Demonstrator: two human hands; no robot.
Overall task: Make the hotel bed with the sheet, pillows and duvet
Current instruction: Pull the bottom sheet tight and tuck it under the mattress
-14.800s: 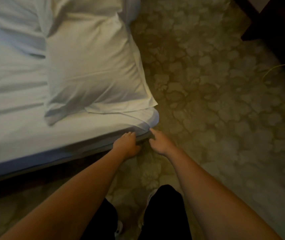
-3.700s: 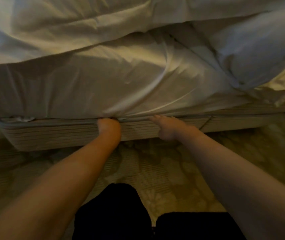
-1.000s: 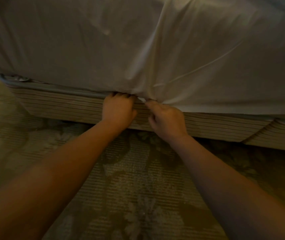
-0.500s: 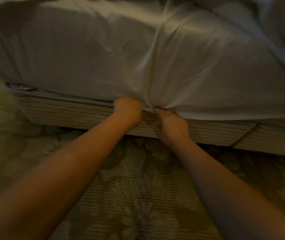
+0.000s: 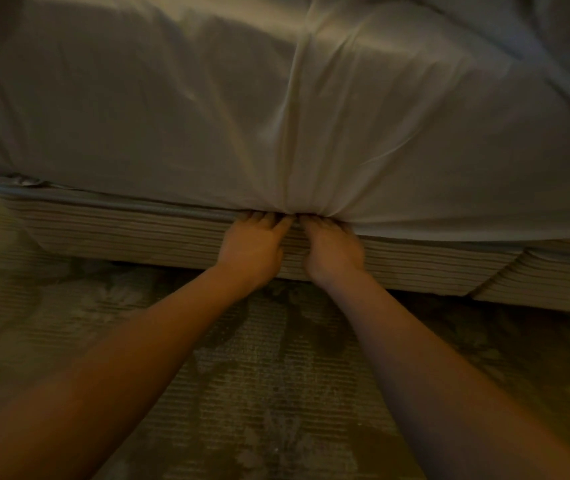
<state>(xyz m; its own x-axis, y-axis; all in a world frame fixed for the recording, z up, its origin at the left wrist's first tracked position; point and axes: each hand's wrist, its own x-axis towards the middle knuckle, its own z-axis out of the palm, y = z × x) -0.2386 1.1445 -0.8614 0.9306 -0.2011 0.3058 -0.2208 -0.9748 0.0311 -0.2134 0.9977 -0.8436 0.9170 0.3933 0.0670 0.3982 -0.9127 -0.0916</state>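
White sheet [image 5: 179, 109] is being shown draped down the near side of the mattress [image 5: 120, 199], whose grey piped lower edge is being left exposed at the left. Near the middle of the view, at that lower edge, the cloth is being gathered into a tight bunch. Long creases are being drawn upward and outward from the bunch.

The left grip [image 5: 252, 247] is being held at the left of the bunch. Its fingers are being curled narrow round the sheet's hem, and the fingertips are being hidden beneath the cloth. The right grip [image 5: 332, 251] is being held just beside it, almost touching. It is likewise being curled narrow on the hem, with its fingertips being covered.

Both grips are being held back-of-hand upward against the ribbed base [image 5: 120, 233], at the seam where the mattress is being carried on it. To the right of the grips, the sheet is being let hang over the top of the base. A slanting joint is being shown in the base at far right.

Both forearms are being stretched forward from the bottom corners of the view, over a patterned carpet [image 5: 259, 375].

Bedding at the upper right is being blurred too heavily to be identified. The whole scene is being lit dimly.
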